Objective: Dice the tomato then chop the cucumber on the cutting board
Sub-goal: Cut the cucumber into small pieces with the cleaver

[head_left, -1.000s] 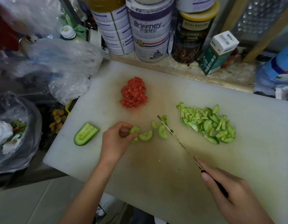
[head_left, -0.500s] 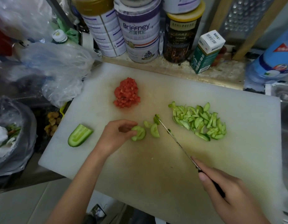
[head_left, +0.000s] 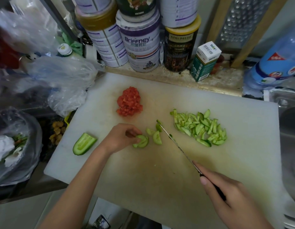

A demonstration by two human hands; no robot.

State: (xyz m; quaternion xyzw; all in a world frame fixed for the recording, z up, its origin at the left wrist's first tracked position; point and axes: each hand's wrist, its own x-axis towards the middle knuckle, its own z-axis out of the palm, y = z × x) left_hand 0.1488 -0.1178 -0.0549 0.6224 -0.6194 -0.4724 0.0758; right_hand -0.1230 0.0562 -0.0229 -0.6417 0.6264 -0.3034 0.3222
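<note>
Left hand (head_left: 121,138) pinches the stacked cucumber slices (head_left: 141,141) mid cutting board (head_left: 242,162); right hand (head_left: 229,198) grips the knife (head_left: 176,143). Wet, slippery, light stuff, so I'd pin it from above, fingertips curled back.

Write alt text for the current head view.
From above: a person's left hand pinches cucumber slices on a white cutting board while the right hand grips a knife angled toward them. Diced tomato is piled at the far side, chopped cucumber heaped on the right, and an uncut cucumber piece lies on the left.
</note>
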